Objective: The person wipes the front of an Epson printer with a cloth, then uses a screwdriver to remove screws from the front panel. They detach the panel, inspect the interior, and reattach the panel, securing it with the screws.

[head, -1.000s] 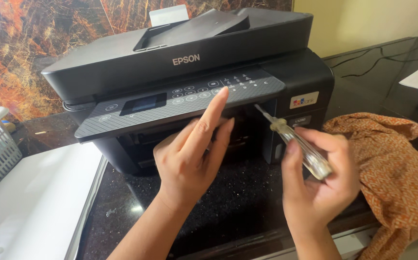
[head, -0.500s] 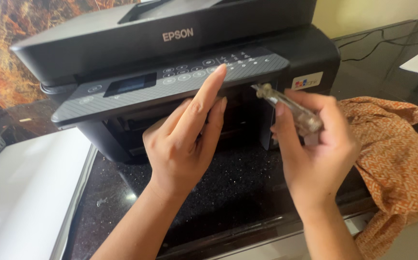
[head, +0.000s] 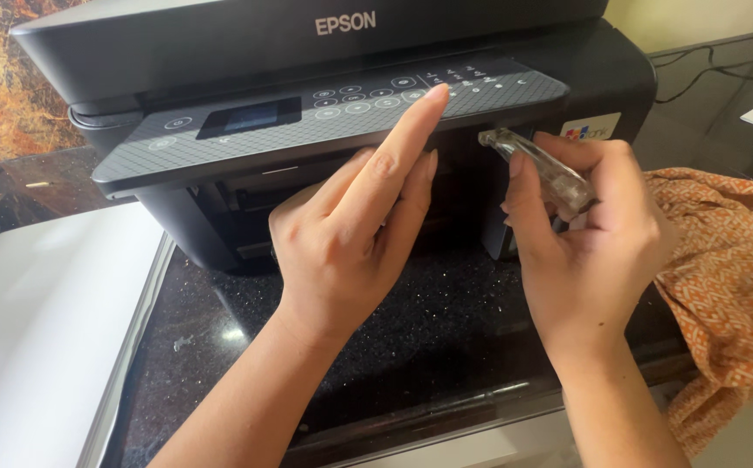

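Left hand (head: 350, 234) open, fingers extended, fingertip on black printer's (head: 220, 52) control panel (head: 324, 113), right hand (head: 584, 234) fingers gripping clear-handled screwdriver (head: 541, 169), orange cloth (head: 723, 251) on dark desk (head: 428, 329)

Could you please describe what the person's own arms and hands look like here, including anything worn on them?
Both the left hand and the right hand are bare: no gloves, rings, bracelets or watch show. The forearms are uncovered right down to the picture's lower edge, so no sleeves are in view. The fingers are slim, with short, unpainted nails.
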